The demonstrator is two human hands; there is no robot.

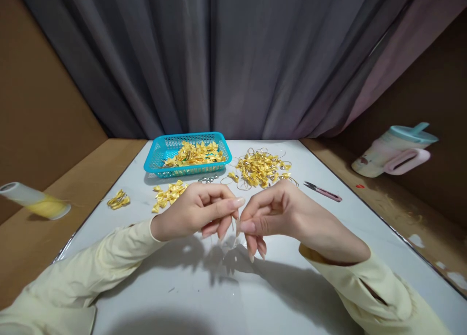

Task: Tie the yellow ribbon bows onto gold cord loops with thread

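My left hand (207, 211) and my right hand (272, 215) meet above the middle of the white table (204, 296). Each pinches thumb against forefinger at a thin cord (236, 226) that hangs between them; its ends are partly hidden by the fingers. Behind my left hand lies a small pile of yellow bows (168, 195), with several silver beads (208, 179) near it. Beyond my right hand is a heap of yellow bows with cords and silver beads (261, 167).
A blue basket (188, 170) holds more yellow bows at the back. A small corded bundle (118, 199) lies left. Snips (323, 191) rest at the right. A yellow thread spool (45, 204) and a lidded cup (392, 150) stand at the sides, before a grey curtain (233, 62).
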